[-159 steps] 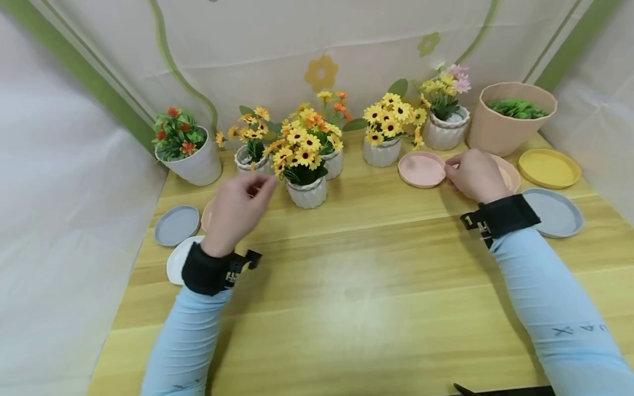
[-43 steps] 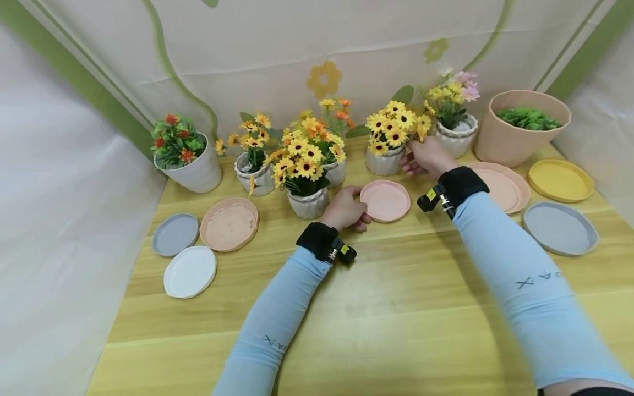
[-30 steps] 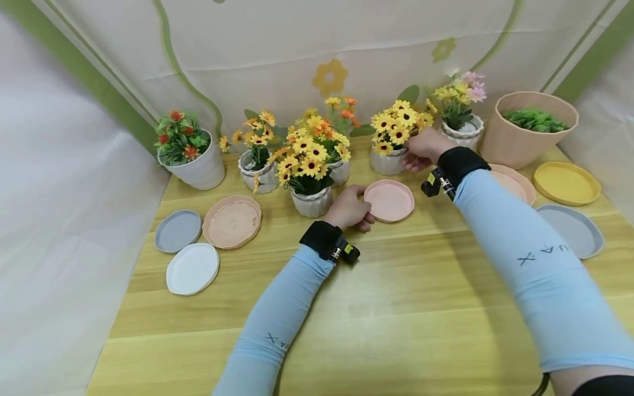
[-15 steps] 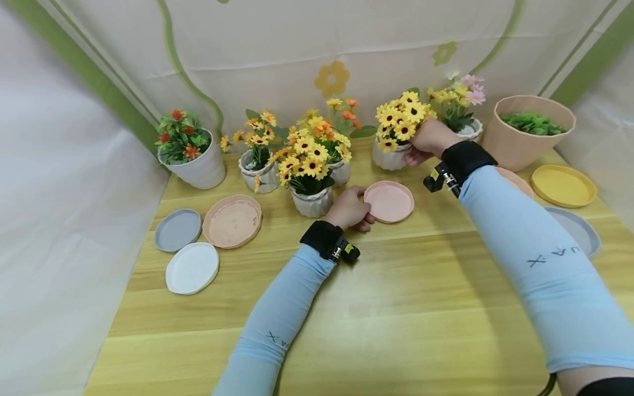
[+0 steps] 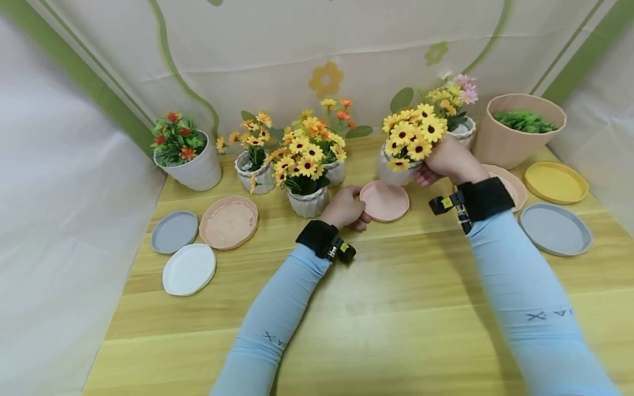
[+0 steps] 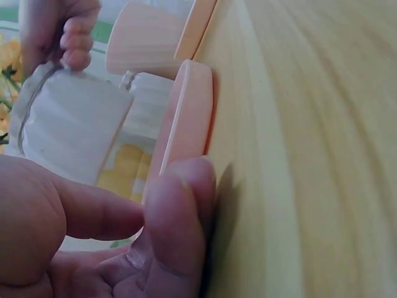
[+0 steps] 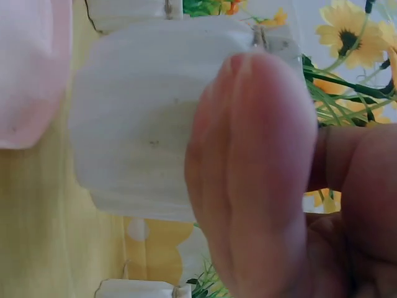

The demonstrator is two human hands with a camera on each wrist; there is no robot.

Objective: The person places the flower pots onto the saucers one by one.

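Observation:
My left hand (image 5: 345,209) pinches the left edge of a small pink plant saucer (image 5: 385,201) that lies on the table. In the left wrist view, thumb and fingers meet at the rim of the saucer (image 6: 192,115). My right hand (image 5: 448,161) grips the rim of a white ribbed flowerpot (image 5: 396,168) with yellow dark-centred flowers (image 5: 413,135). The pot (image 6: 77,121) is tilted and raised off the table just behind the saucer. In the right wrist view, curled fingers lie over the outside of the pot (image 7: 136,124), and the thumb is mostly hidden.
Several other potted flowers stand along the back, the nearest a white pot (image 5: 308,203) beside my left hand. A large peach pot (image 5: 515,140) is at back right. Peach, yellow (image 5: 556,182) and grey (image 5: 556,230) saucers lie right; peach, grey and white (image 5: 189,269) ones lie left.
The pink saucer has come left and nearer from its place at the right, and my left hand has moved to it. My right hand has lifted the flowerpot and brought it rightward and nearer.

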